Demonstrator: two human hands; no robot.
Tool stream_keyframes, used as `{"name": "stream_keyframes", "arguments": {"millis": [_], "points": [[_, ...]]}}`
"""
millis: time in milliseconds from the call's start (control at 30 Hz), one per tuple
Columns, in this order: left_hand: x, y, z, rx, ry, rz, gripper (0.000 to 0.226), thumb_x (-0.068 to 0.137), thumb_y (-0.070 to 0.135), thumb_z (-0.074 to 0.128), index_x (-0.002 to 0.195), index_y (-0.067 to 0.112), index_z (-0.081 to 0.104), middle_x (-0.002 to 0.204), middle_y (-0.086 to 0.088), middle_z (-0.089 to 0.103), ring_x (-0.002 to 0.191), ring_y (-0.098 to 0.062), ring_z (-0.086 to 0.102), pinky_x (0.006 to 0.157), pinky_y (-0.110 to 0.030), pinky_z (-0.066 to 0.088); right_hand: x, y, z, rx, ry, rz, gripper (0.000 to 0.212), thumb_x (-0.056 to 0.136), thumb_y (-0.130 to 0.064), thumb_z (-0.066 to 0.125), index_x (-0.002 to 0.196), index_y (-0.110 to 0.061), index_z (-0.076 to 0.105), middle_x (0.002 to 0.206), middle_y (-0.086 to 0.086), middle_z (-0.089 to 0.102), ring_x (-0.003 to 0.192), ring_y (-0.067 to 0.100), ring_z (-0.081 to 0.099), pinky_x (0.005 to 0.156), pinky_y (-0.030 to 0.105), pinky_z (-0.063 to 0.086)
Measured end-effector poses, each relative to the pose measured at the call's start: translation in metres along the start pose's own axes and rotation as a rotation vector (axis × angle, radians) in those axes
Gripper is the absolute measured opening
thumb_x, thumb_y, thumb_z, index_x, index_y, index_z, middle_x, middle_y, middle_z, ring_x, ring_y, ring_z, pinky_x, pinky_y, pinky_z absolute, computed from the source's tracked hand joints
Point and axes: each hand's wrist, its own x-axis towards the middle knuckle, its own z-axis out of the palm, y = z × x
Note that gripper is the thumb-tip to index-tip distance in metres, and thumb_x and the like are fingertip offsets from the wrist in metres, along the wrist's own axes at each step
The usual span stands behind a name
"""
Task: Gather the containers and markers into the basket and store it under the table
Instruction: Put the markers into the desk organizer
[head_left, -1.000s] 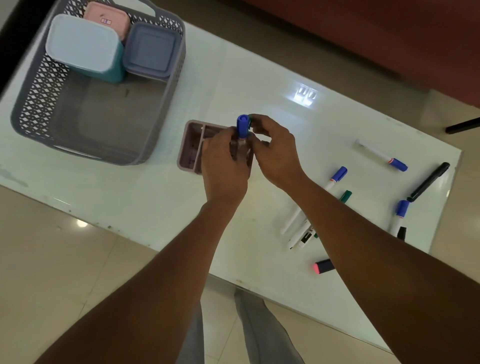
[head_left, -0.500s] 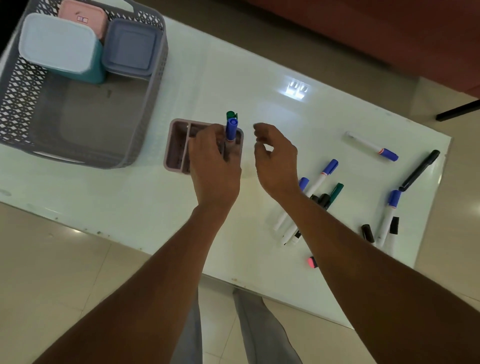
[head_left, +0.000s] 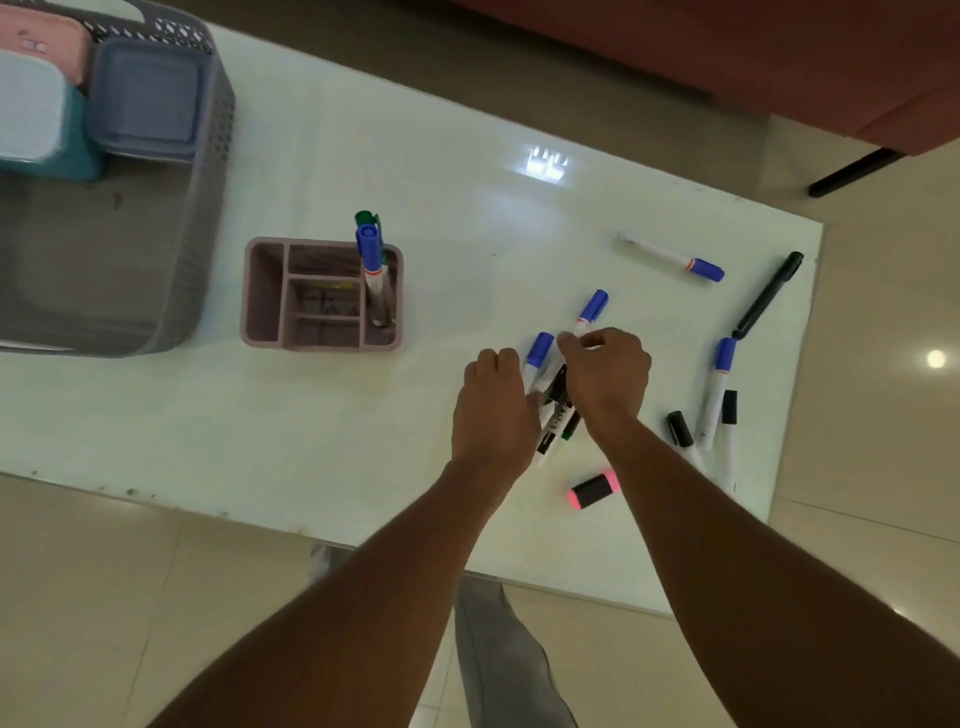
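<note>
Reaching over the worktop (head_left: 467, 156), my left hand (head_left: 493, 410) and right hand (head_left: 605, 376) curl around a bundle of markers (head_left: 556, 410); whether either grips, I cannot tell. The basket (head_left: 208, 156) sits far left.

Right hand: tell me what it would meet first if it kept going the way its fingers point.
The right hand points away from the person, toward the table's far side. First in line is probably the blue-capped marker just beyond its fingers; depth is unclear, so it may already touch it.
</note>
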Motion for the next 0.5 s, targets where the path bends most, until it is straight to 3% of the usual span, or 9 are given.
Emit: {"name": "stream_keyframes", "arguments": {"millis": [67,200,300,400,500], "points": [[0.005,-0.001,0.007,0.042,-0.012,-0.018,0.030,0.090,0.028,0.066,0.113,0.013,0.052,0.107,-0.005,0.056,0.098,-0.019,0.053,0.079,-0.030,0.052,0.013,-0.001,0.002,-0.036,-0.052,-0.001,0.031,0.084,-0.040,0.069,0.077,-0.011,0.067,0.068,0.001,0.065,0.059,0.016,0.061,0.054,0.022,0.040],[0.010,-0.001,0.014,0.093,-0.071,-0.034,0.031,0.090,0.025,0.066,0.116,0.013,0.054,0.107,-0.005,0.059,0.097,-0.016,0.053,0.081,-0.027,0.048,0.027,-0.001,0.007,-0.093,-0.099,0.012,0.032,0.083,-0.040,0.069,0.084,-0.009,0.063,0.073,0.003,0.062,0.058,0.015,0.056,0.049,0.021,0.035],[0.011,0.005,0.006,-0.037,-0.092,-0.111,0.021,0.089,0.022,0.067,0.105,0.014,0.056,0.099,-0.003,0.061,0.084,-0.013,0.056,0.075,-0.023,0.048,0.024,0.000,0.004,0.032,-0.113,0.016,0.030,0.082,-0.032,0.069,0.072,-0.004,0.062,0.062,0.004,0.058,0.052,0.014,0.052,0.055,0.029,0.044],[0.002,0.015,-0.013,-0.284,0.004,-0.110,0.015,0.090,0.020,0.067,0.092,0.020,0.052,0.088,0.003,0.060,0.070,-0.009,0.053,0.065,-0.012,0.039,0.007,-0.007,-0.008,0.242,-0.139,-0.043,0.025,0.082,-0.029,0.068,0.076,-0.004,0.068,0.069,0.008,0.067,0.060,0.020,0.060,0.060,0.034,0.051],[-0.010,0.022,-0.048,-0.510,0.206,-0.012,0.014,0.089,0.015,0.068,0.095,0.020,0.057,0.088,0.006,0.065,0.076,-0.007,0.062,0.069,-0.011,0.048,-0.018,-0.028,-0.017,0.447,-0.269,-0.174,0.017,0.086,-0.024,0.068,0.084,-0.008,0.070,0.072,0.006,0.072,0.065,0.020,0.069,0.056,0.031,0.056]]}}
